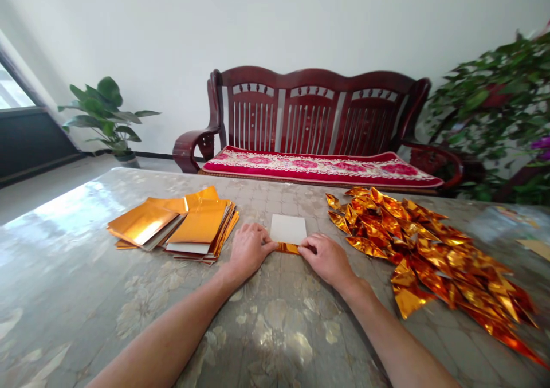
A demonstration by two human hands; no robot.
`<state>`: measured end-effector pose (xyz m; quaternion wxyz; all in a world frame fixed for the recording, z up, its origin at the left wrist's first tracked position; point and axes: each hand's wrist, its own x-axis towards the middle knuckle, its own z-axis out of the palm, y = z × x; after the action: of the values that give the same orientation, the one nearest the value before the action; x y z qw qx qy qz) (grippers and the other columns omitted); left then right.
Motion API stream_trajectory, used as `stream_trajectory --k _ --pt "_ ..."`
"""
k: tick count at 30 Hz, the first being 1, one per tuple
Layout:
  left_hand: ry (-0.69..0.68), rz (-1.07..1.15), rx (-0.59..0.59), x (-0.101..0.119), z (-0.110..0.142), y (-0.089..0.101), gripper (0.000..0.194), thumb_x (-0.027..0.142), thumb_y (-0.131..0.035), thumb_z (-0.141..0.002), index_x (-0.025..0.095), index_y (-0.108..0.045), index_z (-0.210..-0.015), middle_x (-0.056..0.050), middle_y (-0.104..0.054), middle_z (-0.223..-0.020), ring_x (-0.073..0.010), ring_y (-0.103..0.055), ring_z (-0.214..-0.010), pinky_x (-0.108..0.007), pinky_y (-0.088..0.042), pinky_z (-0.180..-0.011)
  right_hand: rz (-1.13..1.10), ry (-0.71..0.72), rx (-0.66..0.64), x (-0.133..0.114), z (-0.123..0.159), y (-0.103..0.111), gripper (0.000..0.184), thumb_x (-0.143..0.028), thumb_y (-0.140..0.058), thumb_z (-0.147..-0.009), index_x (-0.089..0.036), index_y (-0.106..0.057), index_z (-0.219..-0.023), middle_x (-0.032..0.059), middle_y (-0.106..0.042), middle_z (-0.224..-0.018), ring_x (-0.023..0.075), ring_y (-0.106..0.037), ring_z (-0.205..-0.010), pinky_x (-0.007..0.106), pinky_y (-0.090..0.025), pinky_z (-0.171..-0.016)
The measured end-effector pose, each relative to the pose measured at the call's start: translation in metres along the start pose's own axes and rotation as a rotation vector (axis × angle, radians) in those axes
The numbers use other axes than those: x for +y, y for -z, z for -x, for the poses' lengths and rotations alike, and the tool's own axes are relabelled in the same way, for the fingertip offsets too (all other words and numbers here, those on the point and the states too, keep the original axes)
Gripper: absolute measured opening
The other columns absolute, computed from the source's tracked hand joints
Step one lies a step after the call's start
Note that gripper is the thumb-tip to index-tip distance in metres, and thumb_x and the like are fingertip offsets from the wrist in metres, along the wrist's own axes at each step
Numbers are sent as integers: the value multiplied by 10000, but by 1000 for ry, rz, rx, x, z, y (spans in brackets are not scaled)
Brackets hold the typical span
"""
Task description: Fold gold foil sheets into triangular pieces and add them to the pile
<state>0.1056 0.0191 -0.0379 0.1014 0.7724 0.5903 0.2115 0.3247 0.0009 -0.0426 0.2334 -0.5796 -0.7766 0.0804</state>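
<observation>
A small sheet of paper (288, 228), white side up, lies on the table (275, 330) with its near edge folded over into a gold foil strip. My left hand (248, 250) pinches the left end of that fold, fingers curled. My right hand (327, 258) presses and pinches the right end. A stack of flat gold foil sheets (176, 223) lies to the left of my left hand. A heap of folded gold foil pieces (429, 250) spreads to the right of my right hand.
A dark red wooden bench (309, 124) with a red flowered cushion stands behind the table. A potted plant (107, 116) is at the back left, and a leafy plant (498, 113) at the right. Some papers (533, 245) lie at the table's far right.
</observation>
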Motion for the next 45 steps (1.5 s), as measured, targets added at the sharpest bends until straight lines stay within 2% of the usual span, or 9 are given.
stream_trajectory --k 8,17,21,28,36,40,45 --pt "-47 -88 22 -3 1 -1 377 542 -567 -888 225 -714 -746 -50 -665 -967 -246 -551 -968 -364 -397 -838 12 -28 -29 -2 -1 2 135 -255 -608 -858 -257 -709 -769 0 -695 -813 176 -597 -813 270 -375 -687" --pt "-88 -194 33 -1 0 -1 436 553 -509 -917 200 -710 -758 -65 -658 -960 -242 -537 -959 -364 -379 -834 31 -28 -39 -5 1 4 127 -278 -589 -874 -258 -708 -835 -8 -708 -868 170 -600 -863 259 -375 -714" --pt "-106 -218 43 0 1 0 388 537 -566 -892 194 -707 -779 -66 -654 -963 -247 -534 -959 -370 -380 -845 21 -38 -41 -4 0 3 104 -287 -603 -866 -264 -703 -852 -18 -716 -882 168 -599 -857 260 -368 -702" --pt "-54 -104 33 -3 2 -2 270 481 -679 -828 219 -708 -768 -36 -648 -968 -238 -547 -975 -367 -396 -871 30 -39 -37 -4 1 2 90 -270 -600 -863 -259 -688 -849 -16 -715 -883 164 -593 -857 257 -357 -699" --pt "-8 -17 12 -1 2 -2 187 434 -720 -798 248 -736 -796 -32 -652 -1003 -237 -549 -1023 -372 -401 -921 -3 0 -4 0 1 0 86 -230 -595 -864 -239 -650 -799 -16 -691 -845 164 -588 -839 257 -357 -703" --pt "-56 50 13 -2 1 -3 141 376 -729 -801 236 -739 -789 -34 -655 -1004 -224 -552 -999 -342 -425 -885 -14 35 30 4 1 -1 108 -233 -579 -888 -229 -626 -790 -3 -672 -841 170 -583 -841 259 -367 -723" --pt "-176 63 105 -2 2 -5 96 320 -732 -811 224 -729 -806 -25 -646 -999 -209 -545 -989 -326 -429 -880 -17 62 72 5 1 1 98 -218 -578 -889 -224 -611 -797 3 -660 -832 169 -579 -828 259 -372 -730"
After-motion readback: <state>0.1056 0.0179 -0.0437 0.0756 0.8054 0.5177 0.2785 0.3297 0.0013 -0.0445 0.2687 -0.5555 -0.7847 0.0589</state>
